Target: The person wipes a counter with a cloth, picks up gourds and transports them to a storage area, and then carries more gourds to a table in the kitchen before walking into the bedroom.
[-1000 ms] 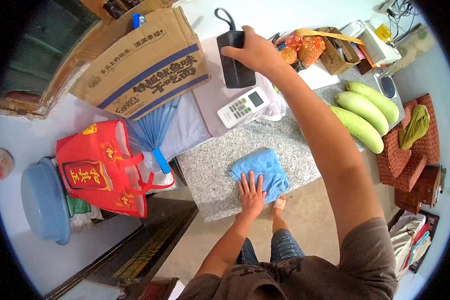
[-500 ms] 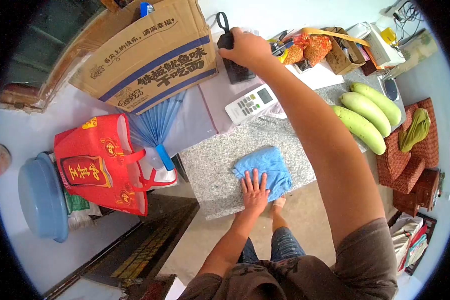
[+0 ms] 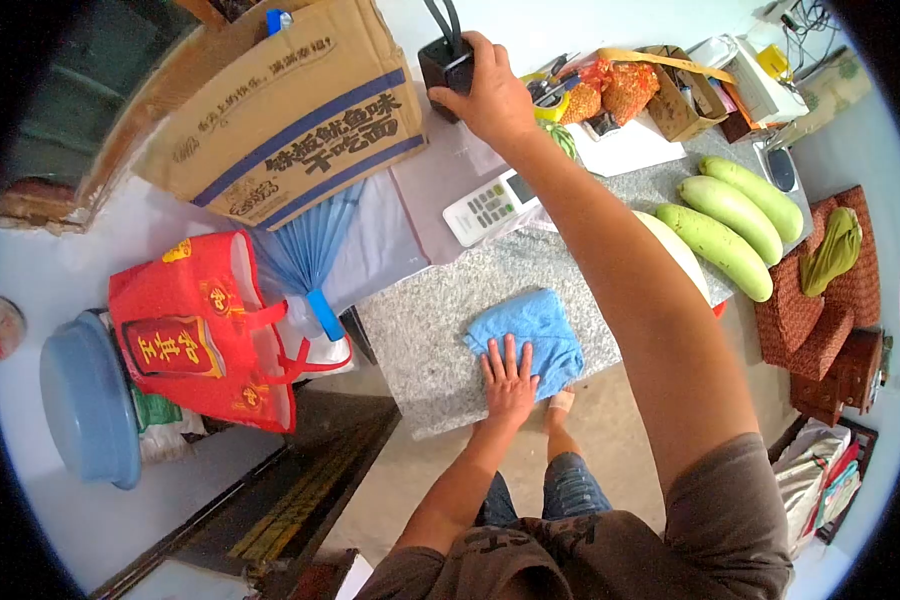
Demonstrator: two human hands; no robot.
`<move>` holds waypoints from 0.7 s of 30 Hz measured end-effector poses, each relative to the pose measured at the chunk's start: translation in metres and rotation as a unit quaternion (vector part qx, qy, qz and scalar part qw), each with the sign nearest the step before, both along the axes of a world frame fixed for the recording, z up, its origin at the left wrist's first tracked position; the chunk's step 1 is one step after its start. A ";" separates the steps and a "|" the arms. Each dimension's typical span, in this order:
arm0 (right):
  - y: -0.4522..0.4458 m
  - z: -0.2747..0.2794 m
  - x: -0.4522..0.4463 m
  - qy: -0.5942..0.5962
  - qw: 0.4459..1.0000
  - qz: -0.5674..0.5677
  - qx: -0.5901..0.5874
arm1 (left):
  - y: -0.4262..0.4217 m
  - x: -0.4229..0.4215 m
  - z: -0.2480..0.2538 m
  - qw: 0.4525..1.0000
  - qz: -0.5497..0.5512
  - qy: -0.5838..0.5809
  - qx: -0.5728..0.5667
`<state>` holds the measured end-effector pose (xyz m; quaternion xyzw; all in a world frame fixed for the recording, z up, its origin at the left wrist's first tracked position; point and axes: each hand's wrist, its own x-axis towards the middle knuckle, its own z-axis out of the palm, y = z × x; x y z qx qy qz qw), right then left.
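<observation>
My left hand (image 3: 510, 380) lies flat with spread fingers on a folded blue cloth (image 3: 538, 325), near the front of a speckled stone counter (image 3: 420, 320). At the back, my right hand (image 3: 495, 100) grips a black box-shaped device (image 3: 444, 68) with a strap loop on top. Its exact kind cannot be made out, and my fingers cover its right side. A white remote control (image 3: 488, 210) rests between the cloth and the device, its right end close to my right forearm.
Left of the device stands a cardboard box (image 3: 300, 120), with a blue pleated bundle (image 3: 315, 240) below it. A red bag (image 3: 185, 330) and blue basin (image 3: 88, 400) are at left. Several pale green gourds (image 3: 730, 220), red net bags (image 3: 628, 90) and a small carton (image 3: 685, 95) sit right.
My right hand has moved the black device up and slightly left, away from the remote. A green striped object and another gourd now show beside my right arm. My left hand stays on the cloth.
</observation>
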<state>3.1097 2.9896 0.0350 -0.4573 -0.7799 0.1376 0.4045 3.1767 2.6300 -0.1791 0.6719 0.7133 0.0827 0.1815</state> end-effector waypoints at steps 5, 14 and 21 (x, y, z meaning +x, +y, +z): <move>-0.031 0.012 0.024 0.100 0.993 0.049 0.050 | 0.000 0.000 0.006 1.000 0.012 -0.026 -0.010; -0.256 -0.147 0.158 -0.055 0.973 0.139 -0.175 | 0.008 -0.024 -0.008 0.997 0.054 -0.021 0.047; -0.254 -0.198 0.171 -0.275 0.937 0.132 -0.172 | 0.045 -0.034 0.001 0.999 0.000 0.030 0.029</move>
